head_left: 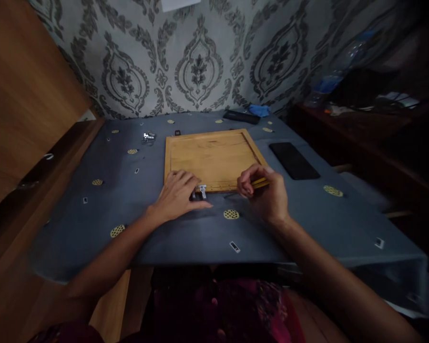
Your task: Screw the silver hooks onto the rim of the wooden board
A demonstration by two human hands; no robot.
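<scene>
A square wooden panel (214, 155) with a raised rim lies flat on the grey-blue tablecloth (128, 209). My left hand (177, 195) rests at the panel's near left edge, fingers curled over a small metal bracket (202, 189) that sits on that edge. My right hand (264, 190) is at the near right edge, fingers pinched closed on a thin stick-like tool, perhaps a pencil (259, 183), lying along the rim.
A black phone (293, 160) lies right of the panel. A small metal hardware piece (148, 137) sits at the back left, a dark case (241, 116) and blue cloth (259, 110) at the back. A wooden cabinet (25, 95) stands left, a dark cluttered desk (361, 128) right.
</scene>
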